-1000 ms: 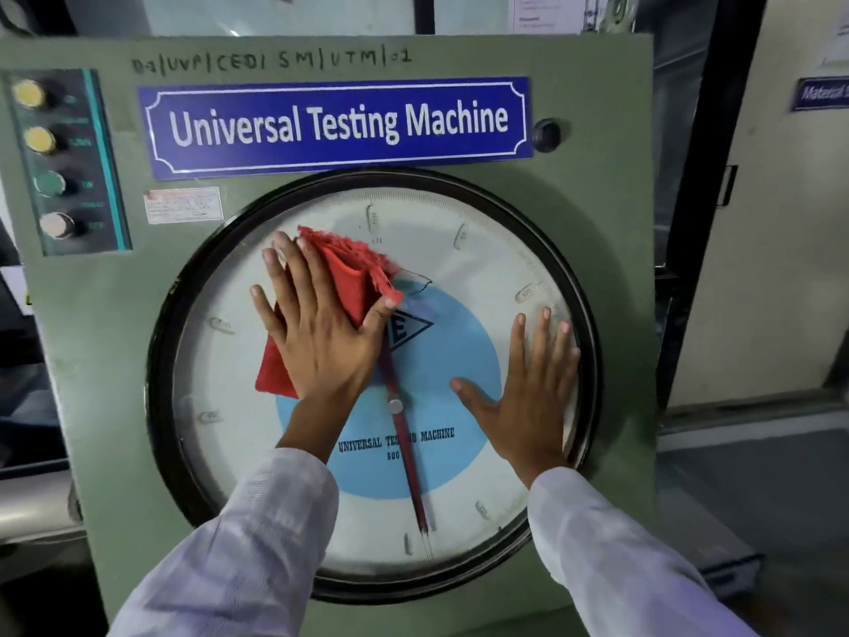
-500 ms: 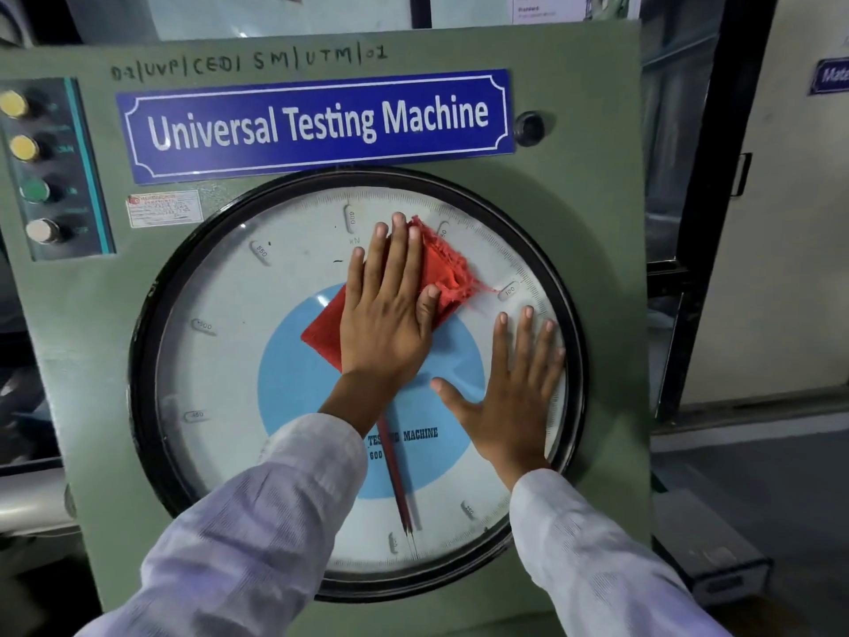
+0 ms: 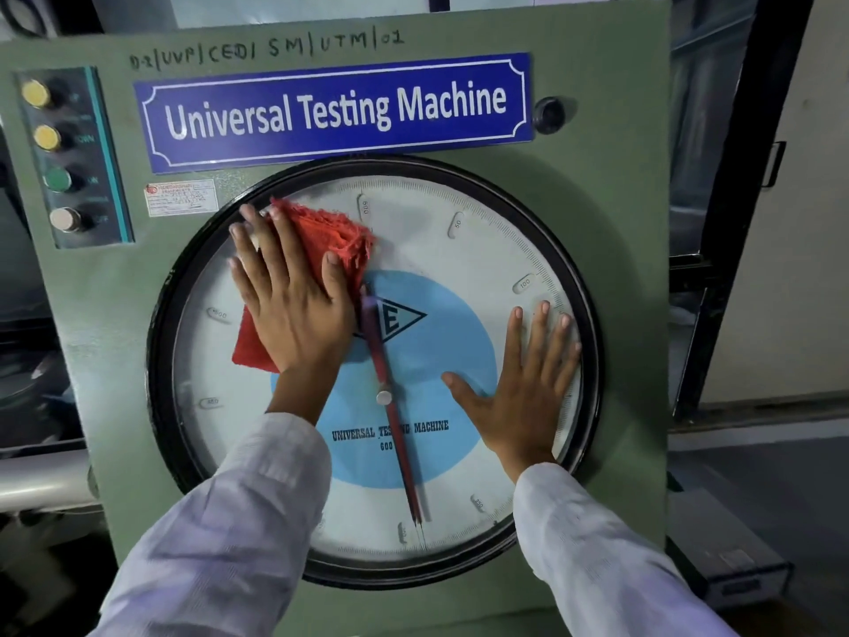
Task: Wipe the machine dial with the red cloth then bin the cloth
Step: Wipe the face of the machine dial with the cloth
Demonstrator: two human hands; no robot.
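A large round dial (image 3: 459, 250) with a black rim, white face and blue centre fills the front of the green machine. My left hand (image 3: 289, 296) lies flat on a red cloth (image 3: 337, 236), pressing it against the dial's upper left. The cloth's frayed edge sticks out above and right of my fingers, and one corner shows below my palm. My right hand (image 3: 523, 383) rests flat with spread fingers on the dial's right side, holding nothing. A red needle (image 3: 395, 429) runs down the dial's middle.
A blue "Universal Testing Machine" sign (image 3: 335, 110) sits above the dial. A panel with several round buttons (image 3: 50, 158) is at upper left, a black knob (image 3: 547, 113) at upper right. A dark doorway and pale wall stand right of the machine. No bin is in view.
My left hand swept the cloth from left of centre to the dial's upper right, then back to the upper left. My right hand stayed flat on the right side.
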